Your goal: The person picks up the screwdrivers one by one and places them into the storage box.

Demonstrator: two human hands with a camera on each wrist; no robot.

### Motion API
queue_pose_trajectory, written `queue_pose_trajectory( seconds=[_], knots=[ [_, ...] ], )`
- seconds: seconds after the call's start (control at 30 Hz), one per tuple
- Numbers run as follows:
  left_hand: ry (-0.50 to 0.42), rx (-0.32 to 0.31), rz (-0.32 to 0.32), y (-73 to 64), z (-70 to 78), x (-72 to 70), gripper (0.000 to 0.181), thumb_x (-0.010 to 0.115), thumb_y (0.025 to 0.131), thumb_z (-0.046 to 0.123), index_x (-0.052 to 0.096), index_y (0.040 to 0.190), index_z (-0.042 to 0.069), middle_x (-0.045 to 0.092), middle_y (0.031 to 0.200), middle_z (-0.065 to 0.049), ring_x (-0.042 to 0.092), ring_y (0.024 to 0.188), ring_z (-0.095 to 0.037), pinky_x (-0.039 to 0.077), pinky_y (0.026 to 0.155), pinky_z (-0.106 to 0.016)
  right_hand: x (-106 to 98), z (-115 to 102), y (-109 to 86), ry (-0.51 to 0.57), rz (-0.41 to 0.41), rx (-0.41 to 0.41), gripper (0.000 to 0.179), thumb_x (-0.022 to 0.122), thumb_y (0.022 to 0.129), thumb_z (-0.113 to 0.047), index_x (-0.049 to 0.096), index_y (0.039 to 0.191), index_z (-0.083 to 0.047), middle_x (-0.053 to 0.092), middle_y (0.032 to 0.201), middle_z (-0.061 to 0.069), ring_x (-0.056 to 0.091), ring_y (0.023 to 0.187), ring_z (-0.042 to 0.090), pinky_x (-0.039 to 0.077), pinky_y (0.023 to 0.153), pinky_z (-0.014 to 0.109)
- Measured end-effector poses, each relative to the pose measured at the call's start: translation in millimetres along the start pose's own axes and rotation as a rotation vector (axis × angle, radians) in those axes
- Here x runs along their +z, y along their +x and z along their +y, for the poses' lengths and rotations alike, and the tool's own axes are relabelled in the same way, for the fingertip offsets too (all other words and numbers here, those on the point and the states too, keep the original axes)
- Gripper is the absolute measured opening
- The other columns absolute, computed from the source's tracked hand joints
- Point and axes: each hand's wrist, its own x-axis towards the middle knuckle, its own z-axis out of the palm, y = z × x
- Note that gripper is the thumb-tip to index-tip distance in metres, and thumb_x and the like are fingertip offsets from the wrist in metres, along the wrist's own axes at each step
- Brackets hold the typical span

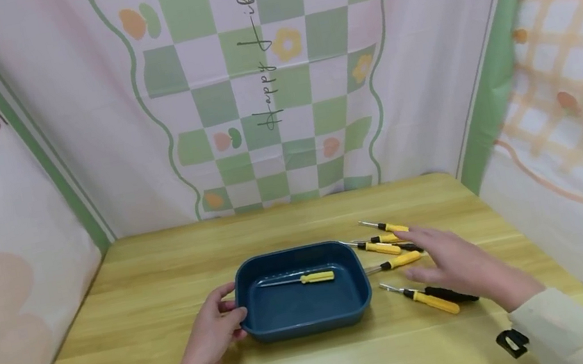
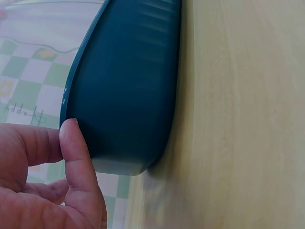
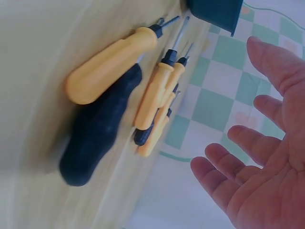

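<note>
Left hand [image 1: 216, 324] pinches the blue tray [image 1: 311, 328] by its left end, a yellow driver [image 1: 317, 278] lying inside; right hand [image 1: 452, 261], well apart, holds nothing, fingers loosely spread near the loose drivers [image 1: 435, 301] on the table [image 1: 165, 263] right of the tray. Drivers look light, rigid, hard to damage, perhaps apt to roll; best taken mid-handle, off the thin, likely slick shafts [image 3: 180, 33]. Tray seems stiff, smooth plastic, light enough to slide; its rim [image 1: 237, 297] suits a steadying pinch.

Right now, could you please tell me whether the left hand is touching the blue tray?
Touching: the left wrist view shows the left hand pinching the blue tray at its rim.
</note>
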Motion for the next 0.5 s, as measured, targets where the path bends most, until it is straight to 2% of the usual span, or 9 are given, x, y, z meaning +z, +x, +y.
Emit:
queue_pose_trajectory(
  seconds=[0.37,0.5],
  knots=[
    [0.001,-0.006,0.003,-2.0,1.0,0.5,0.056,0.062,0.1,0.003,0.047,0.153,0.012,0.054,0.125,-0.021,0.063,0.083,-0.025,0.059,0.068,-0.031,8.5,6.4,-14.7,-0.017,0.022,-0.032,0.069,0.077,0.094,-0.034,0.051,0.151,-0.005,0.056,0.145,0.029,0.055,0.13,0.052,0.045,0.104,0.07],
    [-0.006,-0.002,0.0,-1.9,0.8,1.0,0.056,0.062,0.1,0.003,0.047,0.153,0.011,0.054,0.124,-0.021,0.063,0.081,-0.024,0.059,0.067,-0.031,11.5,8.0,-19.2,-0.027,0.021,-0.03,0.07,0.078,0.093,-0.035,0.051,0.151,-0.005,0.056,0.146,0.028,0.056,0.129,0.051,0.046,0.104,0.07]
  ],
)
